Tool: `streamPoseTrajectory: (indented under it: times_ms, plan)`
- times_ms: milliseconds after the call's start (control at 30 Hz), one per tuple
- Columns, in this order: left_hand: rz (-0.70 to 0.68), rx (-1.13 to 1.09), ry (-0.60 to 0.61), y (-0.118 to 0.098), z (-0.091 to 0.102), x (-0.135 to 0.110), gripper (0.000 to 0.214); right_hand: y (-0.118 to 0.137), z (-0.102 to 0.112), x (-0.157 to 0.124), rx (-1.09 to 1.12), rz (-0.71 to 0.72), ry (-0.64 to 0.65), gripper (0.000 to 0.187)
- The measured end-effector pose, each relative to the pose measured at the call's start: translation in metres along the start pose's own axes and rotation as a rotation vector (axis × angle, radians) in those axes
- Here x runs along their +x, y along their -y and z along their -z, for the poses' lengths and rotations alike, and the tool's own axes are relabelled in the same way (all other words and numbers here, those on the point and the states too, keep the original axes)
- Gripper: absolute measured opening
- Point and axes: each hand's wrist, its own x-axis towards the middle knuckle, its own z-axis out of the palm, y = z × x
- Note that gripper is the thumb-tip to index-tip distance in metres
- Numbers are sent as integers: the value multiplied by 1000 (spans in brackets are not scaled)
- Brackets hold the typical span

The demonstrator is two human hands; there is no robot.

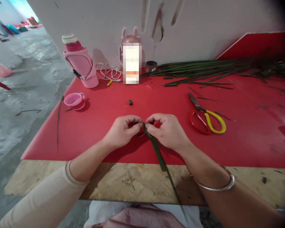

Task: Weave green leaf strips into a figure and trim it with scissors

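My left hand (123, 130) and my right hand (167, 130) meet above the red table covering, thumb and forefinger of each pinched together. Between the fingertips is the upper end of a long green leaf strip (158, 154). Its wide part slants down to the right, and a thin strand trails past the table edge towards my lap. The exact fold at my fingertips is too small to make out. To the right of my right hand lie scissors (204, 115) with one red and one yellow handle loop. Beyond my hands sits a small rolled green leaf piece (130, 102).
At the back left stand a pink bottle (82, 65) and a pink cup (74, 100). A phone (132, 63), its screen blurred, leans near a white cable (109, 72) and a small dark pot (151, 66). Long green leaves (192, 67) lie along the wall.
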Motion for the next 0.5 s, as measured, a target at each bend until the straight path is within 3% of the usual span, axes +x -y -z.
streamPoseTrajectory:
  times_ms: [167, 333, 500]
  plan:
    - [72, -82, -9, -4, -1, -1, 14, 0, 4, 1, 31, -56, 6, 12]
    - [17, -61, -53, -6, -1, -1, 14, 4, 7, 1, 88, -86, 103, 15]
    - [-1, -68, -191, -4, 1, 2, 11, 2, 4, 0, 277, -105, 171, 17]
